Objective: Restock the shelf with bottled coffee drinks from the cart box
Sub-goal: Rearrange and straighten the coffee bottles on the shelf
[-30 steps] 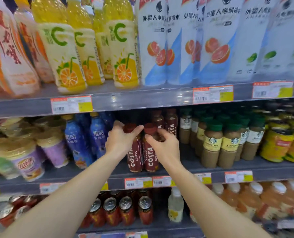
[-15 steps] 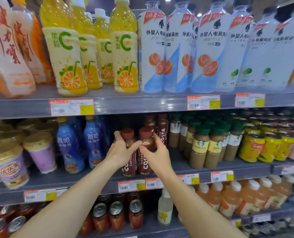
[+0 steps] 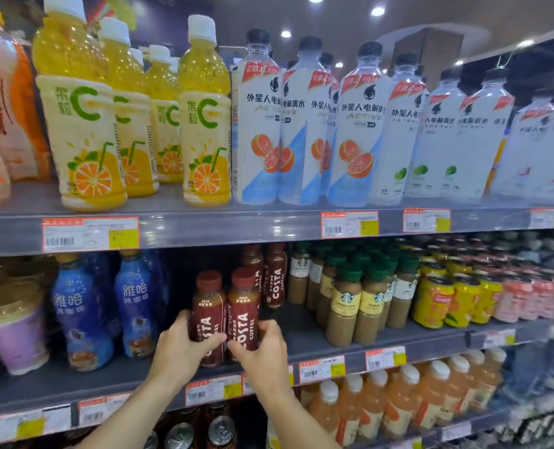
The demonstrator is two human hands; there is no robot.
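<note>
2 Costa coffee bottles (image 3: 224, 319) stand side by side at the front edge of the middle shelf (image 3: 317, 345). The left hand (image 3: 180, 351) wraps its fingers round one, the right hand (image 3: 262, 354) round the other, probably to line them up.

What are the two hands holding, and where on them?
Each hand holds one Costa coffee bottle by its lower body: left hand on the left bottle, right hand on the right bottle.

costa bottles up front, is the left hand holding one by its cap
No, the left hand grips the left front Costa bottle low on its label, well below the cap.
</note>
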